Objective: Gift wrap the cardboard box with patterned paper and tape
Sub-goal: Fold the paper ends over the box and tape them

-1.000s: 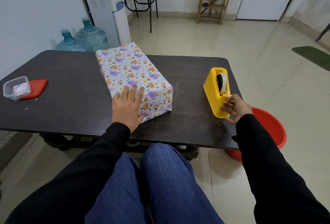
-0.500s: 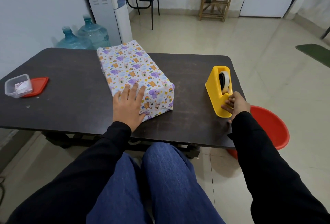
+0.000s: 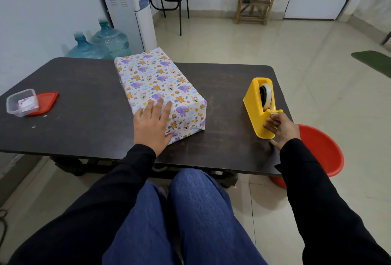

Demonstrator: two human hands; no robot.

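Shifting up the yellow tape dispenser (image 3: 254, 104) by the desk's (image 3: 84, 116) right edge, the right grip (image 3: 281, 127) is now pinching the tape end (image 3: 275, 113) at the cutter. Mid-desk, the left grip (image 3: 151, 125) is pressing flat, fingers straight, on the near end of the cardboard box (image 3: 156, 82), well apart from the right grip. Patterned paper is covering every visible face, so seemingly only taping is remaining.
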